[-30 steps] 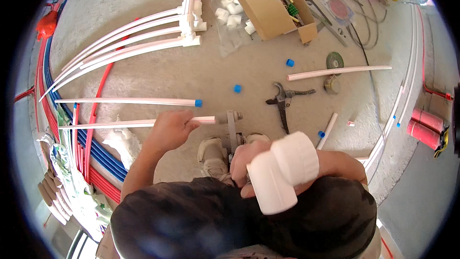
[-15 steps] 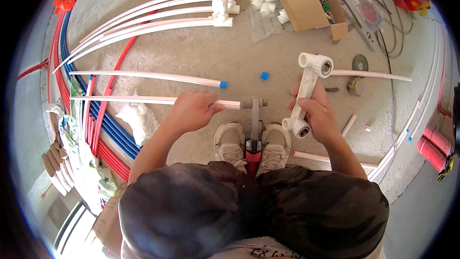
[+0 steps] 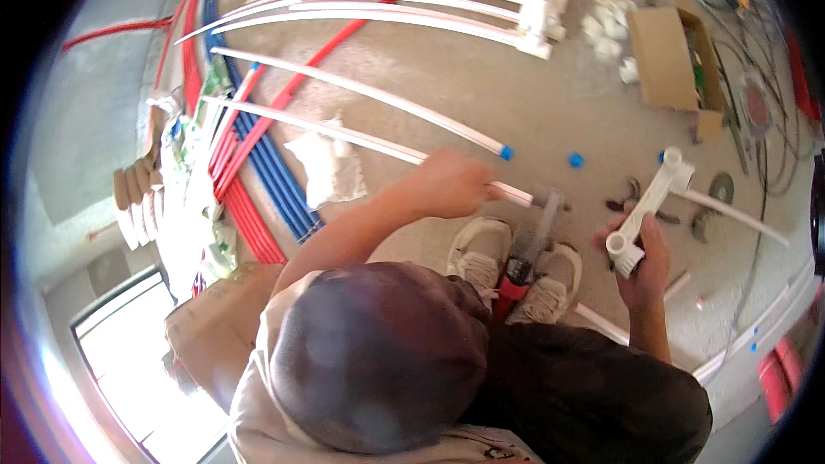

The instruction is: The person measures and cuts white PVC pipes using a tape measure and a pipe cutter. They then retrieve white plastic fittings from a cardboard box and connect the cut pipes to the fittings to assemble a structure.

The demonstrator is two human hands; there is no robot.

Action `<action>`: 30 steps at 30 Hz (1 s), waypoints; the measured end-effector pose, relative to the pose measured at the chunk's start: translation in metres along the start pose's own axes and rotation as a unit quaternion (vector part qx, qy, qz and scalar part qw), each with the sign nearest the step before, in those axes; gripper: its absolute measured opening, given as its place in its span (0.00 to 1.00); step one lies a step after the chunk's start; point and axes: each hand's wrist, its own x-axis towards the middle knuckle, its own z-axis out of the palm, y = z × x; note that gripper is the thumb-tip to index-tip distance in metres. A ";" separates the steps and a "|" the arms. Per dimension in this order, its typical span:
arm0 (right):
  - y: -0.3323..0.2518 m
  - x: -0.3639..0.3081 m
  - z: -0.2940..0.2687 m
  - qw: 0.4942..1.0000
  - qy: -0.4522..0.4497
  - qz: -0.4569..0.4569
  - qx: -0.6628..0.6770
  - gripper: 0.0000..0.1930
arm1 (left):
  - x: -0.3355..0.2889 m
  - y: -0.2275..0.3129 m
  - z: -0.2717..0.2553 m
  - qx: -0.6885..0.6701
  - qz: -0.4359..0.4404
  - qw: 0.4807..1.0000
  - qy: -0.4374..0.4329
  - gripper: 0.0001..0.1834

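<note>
My left hand [image 3: 455,182], slightly blurred, is closed around a white plastic pipe [image 3: 378,143] with a pinkish tint. The pipe's cut end lies right by the heated head of a pipe welding tool [image 3: 534,241]; whether they touch, I cannot tell. That tool stands upright between my shoes, its red handle low. In my right hand [image 3: 644,262] is a white double-elbow pipe fitting [image 3: 646,210], a bar with a socket at each end, held tilted to the right of the tool. A second white pipe [image 3: 412,105], capped blue, lies just beyond the held one.
White pipes joined to a larger assembly [image 3: 534,26] lie at the far side. A cardboard box [image 3: 666,56] and loose white elbows [image 3: 606,26] sit far right, near tangled cables. Blue pipes [image 3: 275,180] and red pipes [image 3: 253,228] run along the left. A tape roll [image 3: 720,193] lies at right.
The whole view has shifted and tilted, moving the scene right. In my right hand the fitting is turned, its metal-lined openings no longer facing me. My left hand still grips the pipe.
</note>
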 end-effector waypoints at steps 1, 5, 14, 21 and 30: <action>0.005 0.000 0.002 0.999 0.019 0.029 -0.039 0.21 | -0.002 -0.003 -0.002 0.002 0.002 1.000 0.016 0.20; 0.021 -0.001 0.001 0.998 0.018 0.013 -0.055 0.19 | -0.002 -0.003 0.000 -0.010 0.016 0.998 0.053 0.19; 0.005 0.011 0.003 0.993 0.050 -0.016 -0.105 0.16 | -0.003 0.007 -0.006 0.011 0.019 0.999 0.045 0.19; 0.020 0.020 -0.008 0.983 0.090 -0.004 -0.162 0.13 | 0.001 0.015 -0.010 0.019 0.017 0.999 0.019 0.19; 0.026 0.024 0.023 0.984 0.010 0.012 -0.178 0.12 | -0.003 0.048 -0.005 -0.011 0.050 0.998 0.047 0.20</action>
